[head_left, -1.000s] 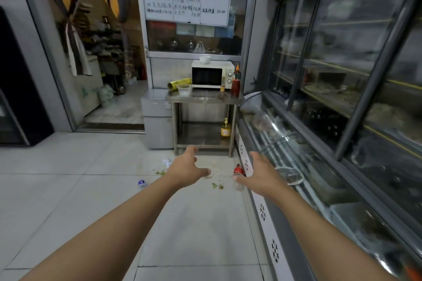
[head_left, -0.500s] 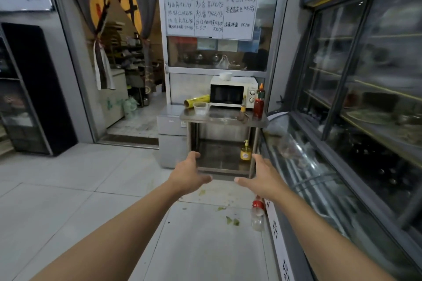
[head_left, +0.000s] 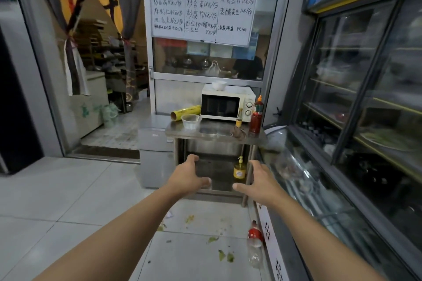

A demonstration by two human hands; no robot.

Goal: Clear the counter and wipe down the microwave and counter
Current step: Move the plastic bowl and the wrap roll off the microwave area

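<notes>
In the head view, the left hand [head_left: 187,177] and right hand [head_left: 260,181] reach forward empty with fingers spread, low in the frame's centre, well short of the steel counter [head_left: 214,136] above them. On it stand the microwave [head_left: 227,104], likely heavy, and light pieces: a thin plastic tub [head_left: 190,121], a foil roll [head_left: 186,112], a red sauce bottle [head_left: 256,118] best gripped round its body, and a soft rag [head_left: 237,131]. Open floor lies at left, while the display case [head_left: 303,180] edge crowds the right.
</notes>
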